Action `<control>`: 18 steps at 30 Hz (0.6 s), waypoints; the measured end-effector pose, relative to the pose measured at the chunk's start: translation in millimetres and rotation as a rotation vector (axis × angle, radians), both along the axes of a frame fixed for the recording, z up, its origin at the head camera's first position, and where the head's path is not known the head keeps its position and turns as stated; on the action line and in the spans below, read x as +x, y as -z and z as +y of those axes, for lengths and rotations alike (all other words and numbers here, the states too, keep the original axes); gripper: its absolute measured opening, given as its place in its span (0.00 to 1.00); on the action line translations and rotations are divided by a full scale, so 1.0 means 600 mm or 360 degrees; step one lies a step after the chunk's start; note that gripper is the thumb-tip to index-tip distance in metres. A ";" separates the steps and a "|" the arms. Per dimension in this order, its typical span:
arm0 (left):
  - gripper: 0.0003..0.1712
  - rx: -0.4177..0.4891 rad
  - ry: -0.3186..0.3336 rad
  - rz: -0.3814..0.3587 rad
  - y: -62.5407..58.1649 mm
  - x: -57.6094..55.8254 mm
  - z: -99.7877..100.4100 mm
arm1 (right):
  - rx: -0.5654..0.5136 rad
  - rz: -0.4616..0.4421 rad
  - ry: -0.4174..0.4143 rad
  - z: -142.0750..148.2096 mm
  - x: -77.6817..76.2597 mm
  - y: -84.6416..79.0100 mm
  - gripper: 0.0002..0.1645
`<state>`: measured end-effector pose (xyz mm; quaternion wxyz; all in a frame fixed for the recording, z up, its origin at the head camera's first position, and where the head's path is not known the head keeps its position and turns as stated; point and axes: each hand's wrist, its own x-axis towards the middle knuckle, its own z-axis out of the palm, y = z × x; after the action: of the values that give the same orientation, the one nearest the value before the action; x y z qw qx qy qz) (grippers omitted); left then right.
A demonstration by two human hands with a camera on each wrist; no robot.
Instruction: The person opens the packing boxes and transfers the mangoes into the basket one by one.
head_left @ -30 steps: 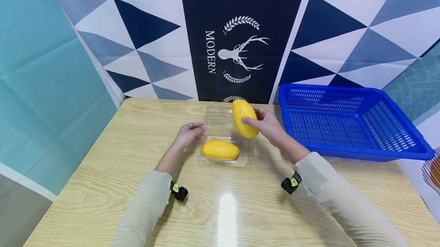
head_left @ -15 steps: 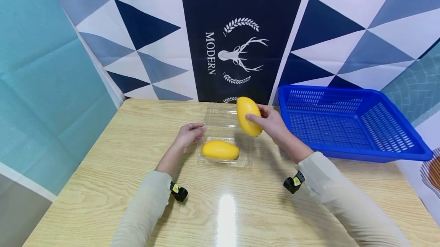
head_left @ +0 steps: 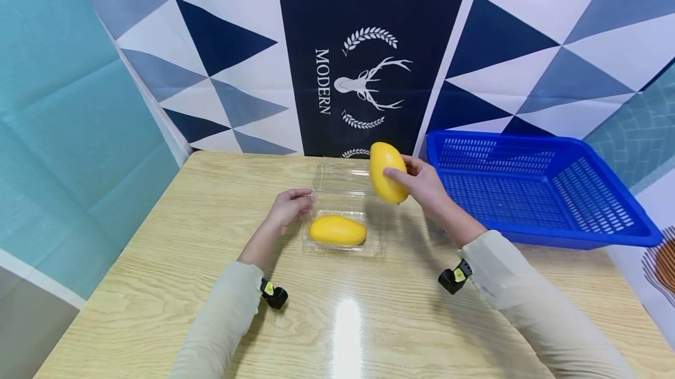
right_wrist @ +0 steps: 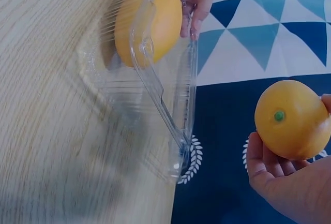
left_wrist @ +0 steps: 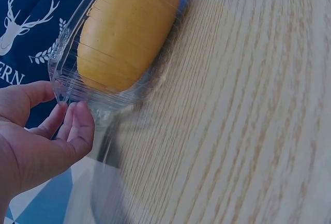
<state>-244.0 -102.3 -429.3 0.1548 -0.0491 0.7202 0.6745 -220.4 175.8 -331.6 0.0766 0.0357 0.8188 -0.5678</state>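
A clear plastic clamshell box lies with its lid up on the table, one yellow mango sitting in its front part. My left hand pinches the box's left edge between thumb and fingers, as the left wrist view shows. Above the box's right rear side, my right hand grips a second yellow mango, held up off the table and tilted. A small green stem spot marks this mango's end in the right wrist view.
To the right stands a blue plastic basket with slotted walls, nothing seen inside. The wooden table ends at a patterned cloth behind and a teal cloth at left.
My right hand has shifted right and slightly up with the mango, away from the box toward the basket. The left hand, the box and the mango in it have stayed in place.
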 end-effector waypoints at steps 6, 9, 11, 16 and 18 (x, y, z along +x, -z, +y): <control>0.25 0.0004 -0.0002 -0.0011 -0.001 -0.001 0.000 | 0.0010 0.0013 -0.0009 0.010 0.002 -0.004 0.41; 0.24 0.0000 -0.0001 -0.0007 -0.001 -0.001 0.000 | 0.0011 0.0010 -0.0004 0.015 0.002 -0.006 0.41; 0.24 0.0001 -0.0001 -0.0005 -0.001 0.000 0.000 | 0.0013 0.0011 0.0007 0.019 0.001 -0.007 0.41; 0.24 0.0003 -0.0002 -0.0005 -0.002 0.000 0.000 | 0.0031 0.0036 0.0038 0.026 -0.001 -0.010 0.42; 0.24 0.0004 -0.0003 -0.0004 -0.002 0.001 0.000 | 0.0020 0.0036 0.0041 0.029 -0.002 -0.010 0.43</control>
<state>-243.5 -102.0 -428.0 0.1551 -0.0504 0.7191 0.6755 -221.4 193.3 -325.4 0.0597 0.0401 0.8227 -0.5639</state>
